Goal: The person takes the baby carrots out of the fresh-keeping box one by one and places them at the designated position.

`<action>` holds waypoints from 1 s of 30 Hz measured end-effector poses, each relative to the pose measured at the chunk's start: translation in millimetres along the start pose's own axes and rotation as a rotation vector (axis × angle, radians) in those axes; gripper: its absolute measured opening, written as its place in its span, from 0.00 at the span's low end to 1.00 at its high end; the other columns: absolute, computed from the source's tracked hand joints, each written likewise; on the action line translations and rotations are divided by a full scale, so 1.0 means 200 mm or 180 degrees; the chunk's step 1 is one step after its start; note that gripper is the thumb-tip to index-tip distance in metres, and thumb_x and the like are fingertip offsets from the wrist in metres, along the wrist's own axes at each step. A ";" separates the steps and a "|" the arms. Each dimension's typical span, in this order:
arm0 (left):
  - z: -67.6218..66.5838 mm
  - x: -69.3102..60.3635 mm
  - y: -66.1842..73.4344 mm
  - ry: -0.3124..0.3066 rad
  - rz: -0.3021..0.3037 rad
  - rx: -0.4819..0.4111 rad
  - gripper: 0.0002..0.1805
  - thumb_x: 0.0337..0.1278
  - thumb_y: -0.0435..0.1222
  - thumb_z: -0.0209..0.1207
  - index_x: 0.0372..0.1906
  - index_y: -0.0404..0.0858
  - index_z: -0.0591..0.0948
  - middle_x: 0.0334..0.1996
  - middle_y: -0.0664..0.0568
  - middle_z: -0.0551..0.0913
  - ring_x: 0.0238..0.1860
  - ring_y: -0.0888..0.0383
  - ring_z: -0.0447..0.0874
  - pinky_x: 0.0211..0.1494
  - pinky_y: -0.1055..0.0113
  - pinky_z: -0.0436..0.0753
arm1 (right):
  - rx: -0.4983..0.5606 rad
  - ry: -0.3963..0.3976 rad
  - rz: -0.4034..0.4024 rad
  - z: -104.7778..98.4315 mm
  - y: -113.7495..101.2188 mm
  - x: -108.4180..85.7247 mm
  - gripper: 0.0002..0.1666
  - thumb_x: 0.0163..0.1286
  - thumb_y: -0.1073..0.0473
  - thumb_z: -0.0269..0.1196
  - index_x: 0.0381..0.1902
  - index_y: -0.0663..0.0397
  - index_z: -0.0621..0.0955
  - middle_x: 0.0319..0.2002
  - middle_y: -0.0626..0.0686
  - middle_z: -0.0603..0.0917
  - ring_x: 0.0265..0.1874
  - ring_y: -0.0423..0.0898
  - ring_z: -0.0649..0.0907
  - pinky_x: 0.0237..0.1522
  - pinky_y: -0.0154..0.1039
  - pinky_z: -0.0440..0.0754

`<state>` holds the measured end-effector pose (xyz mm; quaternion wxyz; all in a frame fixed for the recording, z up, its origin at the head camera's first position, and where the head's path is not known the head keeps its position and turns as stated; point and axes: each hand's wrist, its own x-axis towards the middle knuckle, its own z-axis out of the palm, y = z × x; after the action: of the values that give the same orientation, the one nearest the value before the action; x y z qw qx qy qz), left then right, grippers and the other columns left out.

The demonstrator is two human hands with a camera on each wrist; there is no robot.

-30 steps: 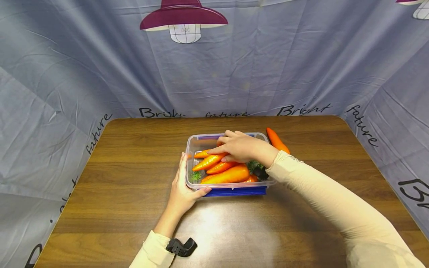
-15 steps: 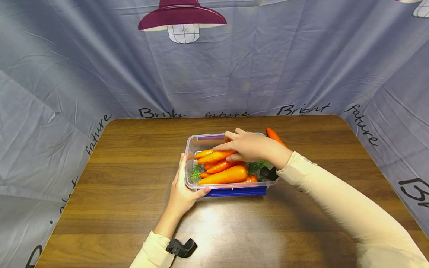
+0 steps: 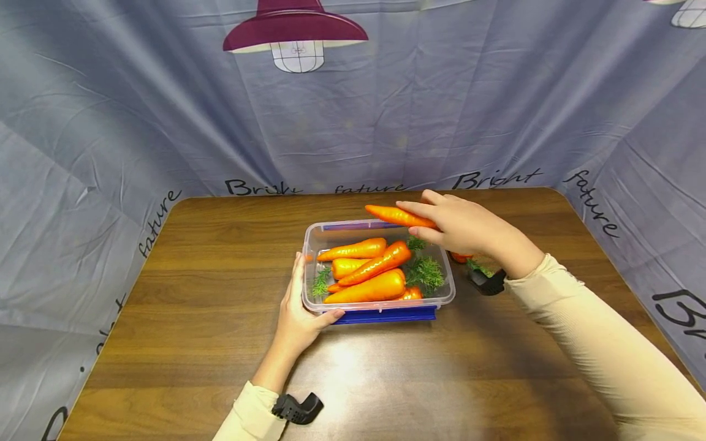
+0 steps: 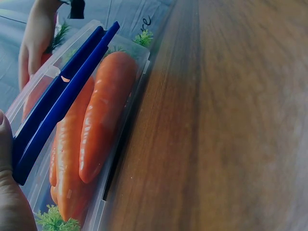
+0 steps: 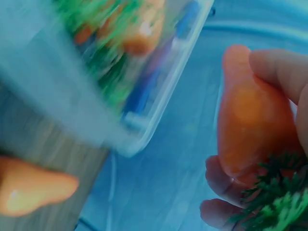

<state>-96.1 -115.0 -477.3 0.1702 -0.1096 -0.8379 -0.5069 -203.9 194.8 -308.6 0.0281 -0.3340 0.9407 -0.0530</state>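
A clear plastic food container (image 3: 451, 297) with blue clip flaps (image 3: 386, 315) stands on the wooden table, holding several orange carrots (image 3: 366, 288) with green leaves. My left hand (image 3: 298, 315) grips its front left corner, fingers along the left wall and thumb at the front. Above the back right rim, my right hand (image 3: 463, 223) holds one carrot (image 3: 394, 214), its tip pointing left. In the right wrist view that carrot (image 5: 252, 110) sits between thumb and fingers, green leaves at its thick end. The left wrist view shows carrots (image 4: 108, 110) through the clear wall.
Another carrot (image 3: 461, 257) lies on the table right of the container, mostly hidden by my right hand; the right wrist view shows its tip (image 5: 33, 187). A grey-blue printed curtain (image 3: 358, 122) surrounds the table (image 3: 209, 294) at the back and sides.
My right hand has lifted a carrot out of the container, moving up and to the right. Carrots and leaves inside it are now more exposed. My left hand has stayed in place.
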 end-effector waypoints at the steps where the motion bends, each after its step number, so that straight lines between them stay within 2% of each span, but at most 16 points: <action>1: 0.00 0.00 0.00 -0.0003 0.0000 -0.0005 0.67 0.35 0.74 0.64 0.80 0.53 0.49 0.79 0.40 0.52 0.77 0.44 0.56 0.74 0.42 0.62 | 0.0006 0.0011 0.0087 0.00 0.02 -0.02 0.33 0.74 0.44 0.57 0.74 0.39 0.68 0.38 0.49 0.70 0.29 0.47 0.71 0.32 0.41 0.69; 5: 0.00 0.00 0.00 -0.0009 -0.0013 -0.0005 0.67 0.35 0.74 0.64 0.80 0.53 0.49 0.79 0.40 0.52 0.77 0.43 0.56 0.74 0.41 0.62 | 0.0005 0.0039 0.0407 0.01 0.11 -0.08 0.33 0.76 0.44 0.55 0.76 0.38 0.65 0.38 0.51 0.70 0.27 0.47 0.71 0.29 0.41 0.68; 10: 0.00 0.00 -0.01 -0.0041 -0.0054 0.0003 0.67 0.35 0.72 0.66 0.80 0.53 0.48 0.79 0.41 0.52 0.77 0.44 0.56 0.75 0.42 0.61 | 0.0083 0.0016 0.0793 0.03 0.20 -0.16 0.33 0.78 0.38 0.45 0.77 0.33 0.61 0.38 0.53 0.69 0.24 0.48 0.71 0.24 0.40 0.66; 14: -0.01 0.00 0.00 -0.0054 -0.0075 0.0023 0.67 0.35 0.71 0.68 0.80 0.53 0.48 0.80 0.42 0.51 0.77 0.44 0.55 0.75 0.43 0.61 | 0.0134 -0.0030 0.1055 0.06 0.26 -0.22 0.34 0.78 0.35 0.42 0.78 0.32 0.59 0.41 0.55 0.69 0.26 0.51 0.75 0.25 0.44 0.70; 17: -0.01 0.00 0.00 -0.0057 -0.0091 0.0014 0.67 0.35 0.71 0.68 0.80 0.53 0.48 0.80 0.43 0.51 0.78 0.45 0.55 0.75 0.43 0.61 | 0.0176 -0.0086 0.1239 0.09 0.32 -0.24 0.34 0.78 0.37 0.43 0.78 0.33 0.58 0.51 0.62 0.72 0.36 0.61 0.81 0.30 0.55 0.77; 20: -0.01 0.00 0.01 -0.0065 -0.0106 -0.0003 0.67 0.35 0.71 0.68 0.80 0.54 0.48 0.80 0.43 0.51 0.78 0.45 0.55 0.75 0.42 0.61 | 0.0243 -0.0151 0.1384 0.13 0.39 -0.26 0.34 0.78 0.40 0.43 0.79 0.36 0.58 0.58 0.67 0.70 0.45 0.68 0.80 0.37 0.64 0.77; 24: -0.01 0.00 0.00 -0.0083 -0.0115 -0.0004 0.67 0.35 0.70 0.69 0.80 0.54 0.48 0.80 0.43 0.50 0.78 0.44 0.55 0.75 0.41 0.61 | 0.0325 -0.0302 0.1477 0.17 0.46 -0.28 0.34 0.78 0.41 0.43 0.79 0.38 0.58 0.60 0.71 0.69 0.49 0.70 0.78 0.40 0.67 0.76; 28: -0.01 0.00 0.00 -0.0080 -0.0102 0.0002 0.67 0.36 0.66 0.72 0.80 0.53 0.48 0.80 0.42 0.51 0.78 0.45 0.55 0.75 0.42 0.61 | 0.0431 -0.0485 0.1498 0.23 0.51 -0.30 0.35 0.79 0.41 0.43 0.78 0.44 0.58 0.68 0.77 0.64 0.63 0.75 0.70 0.49 0.74 0.72; 30: -0.01 0.00 -0.01 -0.0077 -0.0097 0.0005 0.67 0.35 0.64 0.74 0.81 0.53 0.48 0.80 0.42 0.51 0.78 0.45 0.55 0.76 0.42 0.61 | 0.0473 -0.0551 0.1505 0.26 0.53 -0.30 0.35 0.79 0.42 0.44 0.78 0.47 0.59 0.69 0.78 0.63 0.66 0.76 0.66 0.53 0.75 0.70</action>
<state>-95.7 -116.7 -478.3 0.1525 -0.1028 -0.8419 -0.5074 -218.8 309.2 -370.9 0.1445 -0.1051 0.9802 -0.0851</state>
